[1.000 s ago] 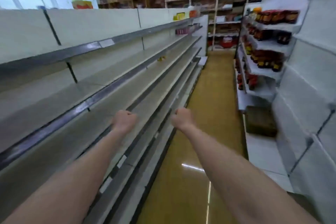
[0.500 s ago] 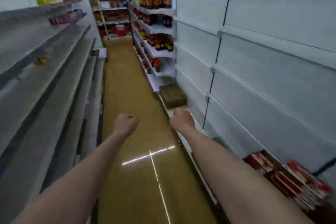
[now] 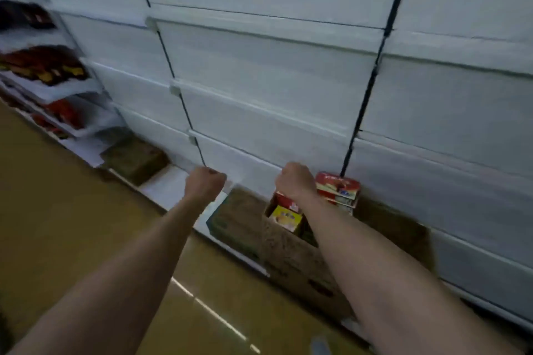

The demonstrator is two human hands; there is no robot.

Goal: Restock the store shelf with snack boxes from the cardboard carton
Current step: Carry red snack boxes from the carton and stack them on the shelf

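An open brown cardboard carton (image 3: 300,265) stands on the floor against the white shelf unit (image 3: 259,101). Red and yellow snack boxes (image 3: 287,217) stick up inside it, and a red snack box stack (image 3: 339,189) shows just behind. My left hand (image 3: 205,183) is a closed fist, held out above the low shelf edge, left of the carton, holding nothing. My right hand (image 3: 295,180) is also a fist, hovering over the carton's far end, next to the red boxes. I cannot see it touching them.
A closed carton (image 3: 239,220) lies left of the open one, and another brown box (image 3: 135,158) sits farther left on the base shelf. Stocked shelves with red and dark packs (image 3: 43,66) are at the far left. Yellow-brown floor (image 3: 72,225) lies before the shelves.
My view has swung right from the aisle to face the white shelf unit. The carton with snack boxes is now under my right hand. Both hands stay in fists.
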